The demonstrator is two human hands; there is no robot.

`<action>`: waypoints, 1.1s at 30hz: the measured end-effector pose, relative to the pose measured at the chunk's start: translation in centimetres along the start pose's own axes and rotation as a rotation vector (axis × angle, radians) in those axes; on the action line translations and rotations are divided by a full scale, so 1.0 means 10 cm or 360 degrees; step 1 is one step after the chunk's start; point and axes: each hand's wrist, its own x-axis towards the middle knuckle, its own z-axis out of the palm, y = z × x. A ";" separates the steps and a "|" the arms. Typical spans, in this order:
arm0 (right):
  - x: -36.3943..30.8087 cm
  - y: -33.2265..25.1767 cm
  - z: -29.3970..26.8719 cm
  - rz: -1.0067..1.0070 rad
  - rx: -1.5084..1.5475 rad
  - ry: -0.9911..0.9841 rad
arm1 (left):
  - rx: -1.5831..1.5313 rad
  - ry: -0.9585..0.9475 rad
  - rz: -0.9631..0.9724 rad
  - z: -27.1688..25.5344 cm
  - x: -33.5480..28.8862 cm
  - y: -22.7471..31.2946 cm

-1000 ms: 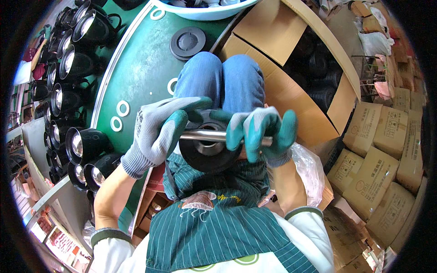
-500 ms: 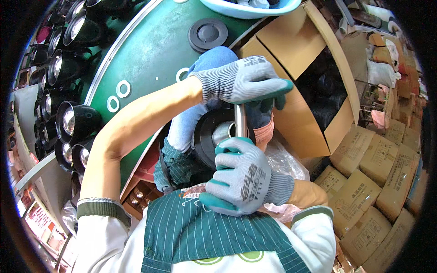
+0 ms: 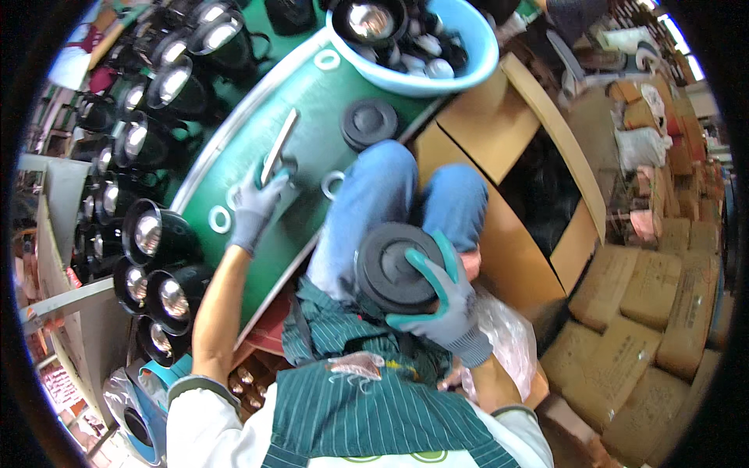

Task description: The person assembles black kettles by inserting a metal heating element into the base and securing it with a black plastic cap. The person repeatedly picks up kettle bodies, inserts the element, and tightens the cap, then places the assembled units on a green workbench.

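My left hand (image 3: 261,199), in a grey and green work glove, is over the green tabletop at the left. Its fingers are closed around a flat metal bar (image 3: 282,139), whose free end slants up and away. My right hand (image 3: 446,304), gloved alike, grips the near right edge of a black round disc (image 3: 384,265) above my lap, thumb and fingers spread along it. The disc has a raised ring and shows its flat face; its underside is hidden. A similar black disc (image 3: 368,123) lies on the table beyond my knees. White rings (image 3: 220,220) lie by my left hand.
A light blue basin (image 3: 476,66) full of small parts and a black-rimmed lamp-like piece stands at the far edge. Rows of black bell-shaped pieces with shiny centres (image 3: 150,234) line the left. An open carton (image 3: 499,218) is right of my knees; stacked cartons (image 3: 608,285) stand beyond it.
My left hand has swung left to the table with the metal bar, away from the black piece on my lap. My right hand has let go of the bar and taken the black disc.
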 end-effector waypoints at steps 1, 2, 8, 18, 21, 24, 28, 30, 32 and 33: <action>0.08 -0.01 -0.05 -0.0058 0.0045 0.0032 | 0.0402 0.0134 0.0005 0.01 -0.02 -0.12; 0.14 -0.05 -0.13 -0.0175 0.0113 0.0079 | 0.0557 0.0299 0.0102 -0.01 -0.03 -0.20; 0.65 -0.17 -0.47 0.0022 0.0957 0.0831 | 0.0798 0.0310 0.0220 -0.33 -0.16 0.41; 2.26 0.19 0.52 0.0920 0.2504 -0.0003 | -0.0045 0.0359 0.0968 -0.90 0.13 1.39; 2.35 0.27 0.59 0.1033 0.2371 -0.0135 | 0.0027 0.0344 0.0558 -0.96 0.59 1.35; 2.12 0.36 0.47 0.0700 0.2379 -0.0459 | 0.0302 0.0466 0.0564 -0.82 1.27 1.34; 1.58 0.46 0.38 0.0886 0.2426 -0.0396 | 0.0503 0.0451 0.0289 -0.43 2.17 1.35; 1.34 0.54 0.42 0.1009 0.2333 -0.0305 | 0.0670 0.0436 0.0126 -0.24 2.58 1.39; 1.17 0.61 0.51 0.1016 0.2366 -0.0328 | 0.0726 0.0482 0.0083 -0.16 2.85 1.41; 1.10 0.65 0.53 0.1038 0.2405 -0.0300 | 0.0646 0.0522 0.0088 -0.12 2.96 1.42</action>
